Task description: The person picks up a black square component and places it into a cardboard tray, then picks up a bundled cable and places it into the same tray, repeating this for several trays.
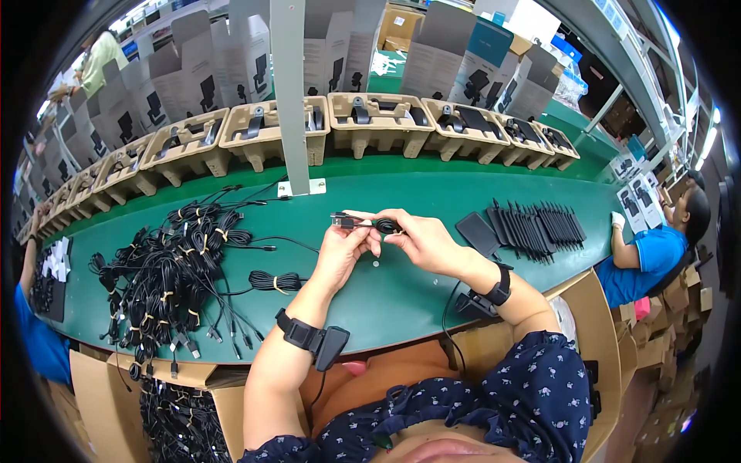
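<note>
Above the middle of the green table, my two hands hold a black USB cable [386,226] between them. My left hand [349,243] pinches the cable by its plug end, where a metal USB connector [340,221] pokes out to the left. The fingers of my right hand [421,241] are closed on the coiled part. A bundled cable with a tan tie [275,282] lies just left of my left forearm. Farther left spreads a big heap of black cables [170,270], many bound with tan ties.
Molded pulp trays [378,131] holding black parts line the back, before open printed boxes [440,58]. A grey post [289,100] rises from the table [409,309]. Black flat pieces [536,229] lie at right. A cardboard box of cables [181,424] stands below left. Co-workers in blue [644,262] flank me.
</note>
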`<state>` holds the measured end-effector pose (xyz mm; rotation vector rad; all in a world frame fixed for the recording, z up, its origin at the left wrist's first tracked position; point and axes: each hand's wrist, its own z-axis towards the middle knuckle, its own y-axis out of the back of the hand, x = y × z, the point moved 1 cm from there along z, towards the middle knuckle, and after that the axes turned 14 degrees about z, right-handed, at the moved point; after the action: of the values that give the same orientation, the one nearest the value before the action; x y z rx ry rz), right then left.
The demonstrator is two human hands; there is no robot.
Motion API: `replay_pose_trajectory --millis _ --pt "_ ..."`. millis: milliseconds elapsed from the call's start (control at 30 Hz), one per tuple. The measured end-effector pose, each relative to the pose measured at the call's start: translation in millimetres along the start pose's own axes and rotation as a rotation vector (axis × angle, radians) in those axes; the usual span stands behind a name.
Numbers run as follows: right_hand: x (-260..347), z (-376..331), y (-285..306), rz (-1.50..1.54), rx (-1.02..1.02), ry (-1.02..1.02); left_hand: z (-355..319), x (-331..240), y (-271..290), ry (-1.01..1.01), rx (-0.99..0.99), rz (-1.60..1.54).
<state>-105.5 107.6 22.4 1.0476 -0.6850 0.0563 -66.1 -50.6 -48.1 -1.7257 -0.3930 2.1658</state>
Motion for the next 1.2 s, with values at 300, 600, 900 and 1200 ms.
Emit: replay_pose_trajectory --millis 300,600,900,1200 --pt "-13.2 -5.6 -8.0 0.755 0.168 -0.319 0.1 7.0 2.2 0.059 0.021 0.033" --pt "-40.9 5.0 13.7 0.659 -0.035 -0.368 2.3 13.6 7.3 0.122 -0.06 0.143" --pt "-145.2 69.9 128.7 -0.389 -0.73 -0.314 4.3 17.7 8.1 0.224 0.03 0.328" --pt "-223.9 117.1 163.3 -1.048 -0.36 -0.307 6.7 16.3 10.3 0.274 0.015 0.314"
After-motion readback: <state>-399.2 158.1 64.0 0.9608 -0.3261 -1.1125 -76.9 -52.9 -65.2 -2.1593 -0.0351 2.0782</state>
